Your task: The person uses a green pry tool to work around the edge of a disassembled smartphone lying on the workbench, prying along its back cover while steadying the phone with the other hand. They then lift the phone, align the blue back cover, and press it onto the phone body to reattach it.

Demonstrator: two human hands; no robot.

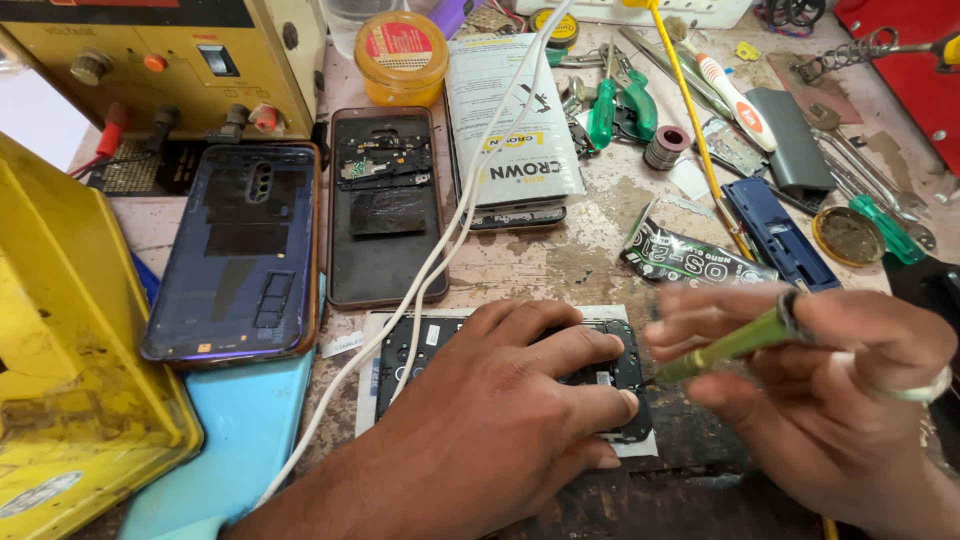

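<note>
Both hands meet over the opened phone (420, 350); left hand (500, 400) flat, pinning it; right hand (840, 370) pinches green screwdriver (735, 345).

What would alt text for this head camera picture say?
A left hand presses an opened black phone flat on a cluttered bench while the right hand holds a green screwdriver to its edge. A white cable crosses it.

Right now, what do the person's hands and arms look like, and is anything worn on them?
Both are bare, with no gloves and no sleeves in view. The left hand shows no ring or watch, and its bare forearm runs to the bottom edge. The right hand wears a pale silvery ring on one finger. Fingernails are short and plain.
</note>
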